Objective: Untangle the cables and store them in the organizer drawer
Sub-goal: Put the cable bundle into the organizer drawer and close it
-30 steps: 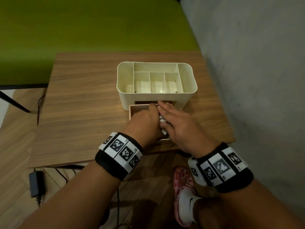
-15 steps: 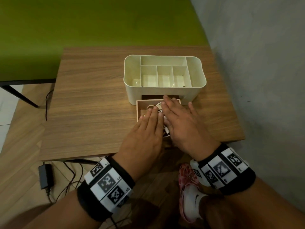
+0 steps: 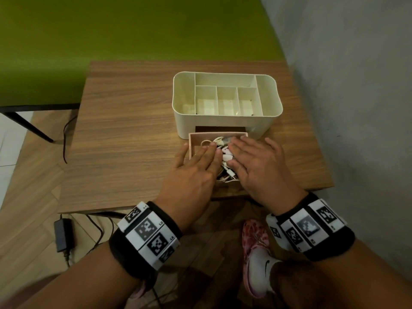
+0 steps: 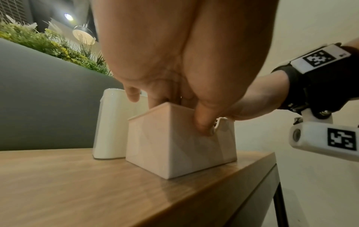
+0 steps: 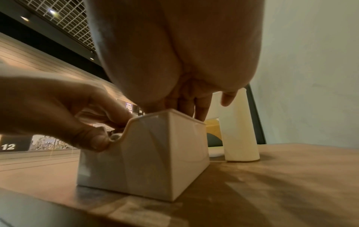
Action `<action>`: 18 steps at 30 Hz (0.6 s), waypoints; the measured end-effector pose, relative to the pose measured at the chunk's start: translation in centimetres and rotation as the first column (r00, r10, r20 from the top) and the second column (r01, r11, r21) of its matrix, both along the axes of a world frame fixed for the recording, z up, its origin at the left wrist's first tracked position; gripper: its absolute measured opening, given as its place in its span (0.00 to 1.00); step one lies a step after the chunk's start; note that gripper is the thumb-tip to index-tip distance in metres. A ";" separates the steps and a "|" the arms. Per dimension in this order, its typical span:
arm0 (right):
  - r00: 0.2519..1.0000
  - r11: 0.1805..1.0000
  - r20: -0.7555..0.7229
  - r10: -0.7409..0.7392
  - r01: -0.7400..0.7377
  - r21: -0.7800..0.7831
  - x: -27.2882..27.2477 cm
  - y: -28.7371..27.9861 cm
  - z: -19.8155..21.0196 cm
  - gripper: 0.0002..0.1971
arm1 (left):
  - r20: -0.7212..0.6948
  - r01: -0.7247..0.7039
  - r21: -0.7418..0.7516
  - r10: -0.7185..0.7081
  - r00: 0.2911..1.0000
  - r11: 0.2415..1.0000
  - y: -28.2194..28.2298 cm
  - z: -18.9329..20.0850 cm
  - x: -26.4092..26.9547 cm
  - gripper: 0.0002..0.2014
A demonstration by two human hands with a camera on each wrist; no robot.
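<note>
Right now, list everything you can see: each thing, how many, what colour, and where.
organizer: one, cream, on the table, top compartments hold nothing
drawer: one, pinkish, pulled out in front of the organizer
cables: several, white, bundled in the drawer
table: one, wood-grain
power adapter: one, black, on the floor
shoe: one, pink and white, under the table edge
left hand: flat, pressing the cables
right hand: flat, pressing the cables

Head looks down; wrists look low, close; all share drawer [image 3: 194, 139].
</note>
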State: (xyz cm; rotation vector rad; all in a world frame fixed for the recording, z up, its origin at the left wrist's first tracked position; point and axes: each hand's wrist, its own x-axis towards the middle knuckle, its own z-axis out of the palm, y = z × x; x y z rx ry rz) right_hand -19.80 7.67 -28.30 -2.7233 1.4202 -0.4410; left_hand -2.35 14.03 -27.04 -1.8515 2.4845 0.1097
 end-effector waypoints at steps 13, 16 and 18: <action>0.973 0.994 0.220 0.077 -0.093 0.062 -0.6 -1.0 -0.8 0.16 | -0.037 0.007 0.071 -0.005 0.999 0.997 -0.8 -0.1 0.4 0.32; 0.986 0.997 0.149 0.069 -0.072 0.016 -0.3 -0.7 -0.1 0.14 | -0.031 0.001 0.065 0.001 1.000 0.998 -0.7 -0.2 0.4 0.33; 0.983 0.994 0.176 0.056 -0.073 0.088 -0.7 -1.2 1.2 0.16 | -0.027 -0.003 0.061 0.005 1.000 0.998 -0.7 -0.2 0.3 0.33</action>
